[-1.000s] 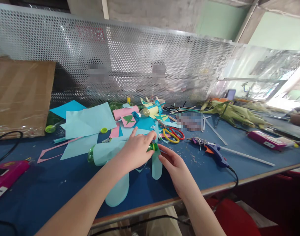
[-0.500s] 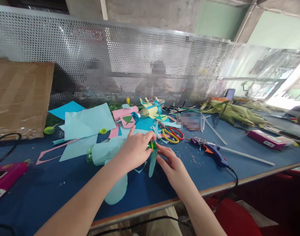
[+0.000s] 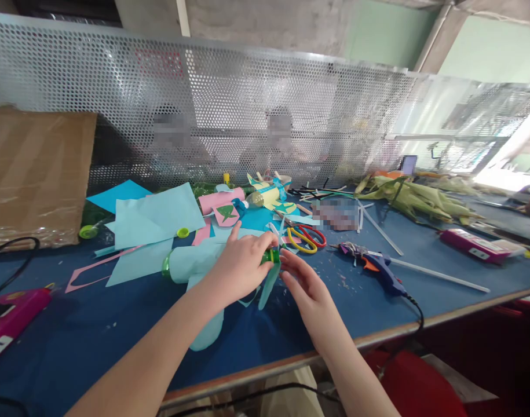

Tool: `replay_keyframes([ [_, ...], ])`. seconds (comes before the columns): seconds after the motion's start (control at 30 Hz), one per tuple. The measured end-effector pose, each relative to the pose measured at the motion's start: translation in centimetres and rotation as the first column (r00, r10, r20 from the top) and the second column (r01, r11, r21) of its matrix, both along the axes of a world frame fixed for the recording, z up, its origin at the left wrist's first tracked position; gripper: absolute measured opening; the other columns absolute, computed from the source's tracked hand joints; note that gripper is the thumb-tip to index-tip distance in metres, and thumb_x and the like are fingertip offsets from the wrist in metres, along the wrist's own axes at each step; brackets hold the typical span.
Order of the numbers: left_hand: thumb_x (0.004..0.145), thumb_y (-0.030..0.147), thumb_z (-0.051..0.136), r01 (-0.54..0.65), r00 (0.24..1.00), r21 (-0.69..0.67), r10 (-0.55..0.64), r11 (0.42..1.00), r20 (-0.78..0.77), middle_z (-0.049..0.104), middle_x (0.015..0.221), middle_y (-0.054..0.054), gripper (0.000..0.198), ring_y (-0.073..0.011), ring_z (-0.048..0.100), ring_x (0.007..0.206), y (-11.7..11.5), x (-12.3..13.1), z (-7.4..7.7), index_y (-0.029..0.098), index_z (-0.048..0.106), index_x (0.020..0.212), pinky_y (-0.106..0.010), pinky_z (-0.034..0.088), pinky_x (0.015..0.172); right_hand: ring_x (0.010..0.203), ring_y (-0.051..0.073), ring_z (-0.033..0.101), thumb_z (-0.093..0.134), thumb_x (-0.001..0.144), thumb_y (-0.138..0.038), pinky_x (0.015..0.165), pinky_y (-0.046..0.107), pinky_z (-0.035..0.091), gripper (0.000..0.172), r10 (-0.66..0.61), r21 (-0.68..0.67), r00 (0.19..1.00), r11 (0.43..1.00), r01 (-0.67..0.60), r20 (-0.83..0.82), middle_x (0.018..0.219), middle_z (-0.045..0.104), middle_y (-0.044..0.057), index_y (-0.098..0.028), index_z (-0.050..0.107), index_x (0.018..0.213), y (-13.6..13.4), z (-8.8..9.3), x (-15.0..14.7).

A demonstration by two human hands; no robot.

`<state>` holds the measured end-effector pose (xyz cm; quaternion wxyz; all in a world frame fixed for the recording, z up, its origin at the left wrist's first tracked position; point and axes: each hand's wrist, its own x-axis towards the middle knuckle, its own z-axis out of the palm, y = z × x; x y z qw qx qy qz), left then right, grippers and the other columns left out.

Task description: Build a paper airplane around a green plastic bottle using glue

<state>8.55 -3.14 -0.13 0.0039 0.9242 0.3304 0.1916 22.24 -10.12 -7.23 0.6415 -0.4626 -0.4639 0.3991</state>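
A green plastic bottle wrapped in light blue paper (image 3: pixel 190 263) lies on its side, with a rounded paper wing (image 3: pixel 209 333) hanging toward me. My left hand (image 3: pixel 241 260) is closed round its neck, just behind the green cap (image 3: pixel 271 255). Across the cap's end stands a thin light blue paper propeller (image 3: pixel 269 286). At that end, my right hand (image 3: pixel 306 284) has its fingertips against or very close to the propeller, fingers stretched and slightly apart. The far side of the bottle is partly hidden by my left hand.
Scissors (image 3: pixel 306 239) with yellow and red handles lie beyond my hands. A blue glue gun (image 3: pixel 380 271) with its stick and cord is at right. Paper sheets (image 3: pixel 160 211), two smaller paper-covered bottles (image 3: pixel 265 197), corn husks (image 3: pixel 421 200) and a perforated metal screen (image 3: pixel 247 104) stand behind.
The bottle has shifted slightly right and turned a little. The propeller's lower blade has tilted leftward and away from my right fingers, which have moved slightly right.
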Motion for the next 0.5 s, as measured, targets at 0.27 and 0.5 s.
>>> replay_keyframes([
  [0.27, 0.087, 0.02, 0.056, 0.032, 0.988, -0.042, -0.025, 0.999, 0.153, 0.068, 0.107, -0.002, 0.043, -0.0229, 0.059, 0.112, -0.5, -1.0, 2.1, 0.028, 0.037, 0.125, -0.057, 0.011, 0.113, 0.118, 0.022, 0.051, 0.047, 0.092, -0.038, 0.096, 0.037, 0.046, 0.034, -0.084, 0.142, 0.987, 0.988, 0.065, 0.136, 0.134, 0.052, 0.006, -0.027, 0.059, 0.121, -0.2, 1.5, -0.3],
  [0.5, 0.085, 0.032, 0.059, 0.175, 0.858, -0.236, -0.03, 0.956, 0.512, 0.064, 0.112, -0.008, 0.04, -0.0278, 0.058, 0.113, -0.9, -2.0, 4.2, 0.03, 0.043, 0.122, -0.039, 0.054, 0.081, 0.106, 0.02, 0.056, 0.048, 0.091, -0.032, 0.089, 0.036, 0.049, 0.025, -0.209, 0.333, 0.941, 0.936, 0.114, 0.266, 0.111, 0.06, 0.007, -0.027, 0.068, 0.106, 0.5, 6.2, 0.1],
])
